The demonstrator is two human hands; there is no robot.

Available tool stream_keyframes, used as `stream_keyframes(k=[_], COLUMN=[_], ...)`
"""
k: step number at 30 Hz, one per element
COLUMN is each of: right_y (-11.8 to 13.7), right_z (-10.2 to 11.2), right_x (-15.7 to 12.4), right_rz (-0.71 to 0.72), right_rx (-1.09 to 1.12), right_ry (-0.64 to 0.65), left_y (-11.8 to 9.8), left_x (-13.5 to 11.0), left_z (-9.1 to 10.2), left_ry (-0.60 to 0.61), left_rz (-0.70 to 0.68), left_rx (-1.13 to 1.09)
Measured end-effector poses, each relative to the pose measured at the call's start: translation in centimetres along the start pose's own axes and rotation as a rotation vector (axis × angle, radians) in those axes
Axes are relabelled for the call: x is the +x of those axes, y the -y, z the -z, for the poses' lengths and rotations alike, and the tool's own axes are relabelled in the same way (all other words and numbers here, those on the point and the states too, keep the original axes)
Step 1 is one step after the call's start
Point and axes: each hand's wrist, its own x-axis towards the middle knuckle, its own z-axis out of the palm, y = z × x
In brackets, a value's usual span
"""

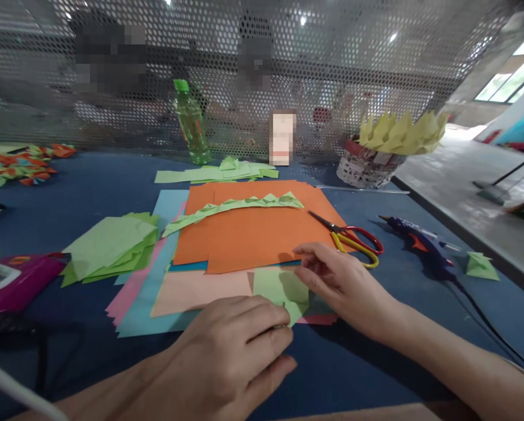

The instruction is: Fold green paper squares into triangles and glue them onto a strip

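Left hand (239,345): curling over green sheet (279,283) from seven o'clock, cannot tell whether fingers are pinching it | right hand (338,286): curving at its two o'clock, thumb and forefinger standing apart, gripping nothing | sheet: showing between hands | strip (239,204): lying on orange paper (244,240), eleven o'clock | scissors (335,228): lying two o'clock

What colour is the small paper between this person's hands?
The small paper is light green, best seen in the head view.
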Motion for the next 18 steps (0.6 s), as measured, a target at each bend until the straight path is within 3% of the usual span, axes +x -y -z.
stream_keyframes(k=[3, 6, 12, 15, 18], right_y=[0.3, 0.6, 1.4, 1.8, 2.0], right_z=[-0.5, -0.5, -0.1, -0.2, -0.2], right_x=[0.0, -0.2, -0.7, -1.2, -1.8], right_rz=[-0.016, -0.015, -0.065, -0.016, 0.104], right_rx=[0.083, 0.127, 0.220, 0.271, 0.255], right_ry=[0.058, 0.034, -0.090, -0.094, -0.031], left_y=[0.2, 0.5, 0.3, 0.3, 0.6], left_x=[0.0, -0.1, -0.1, -0.2, -0.2], left_z=[-0.2, -0.6, -0.8, -0.4, 0.0], left_ry=[0.028, 0.018, -0.189, -0.212, -0.142], left_rz=[-0.027, -0.075, -0.069, -0.053, -0.037], left_rx=[0.038, 0.072, 0.328, 0.417, 0.394])
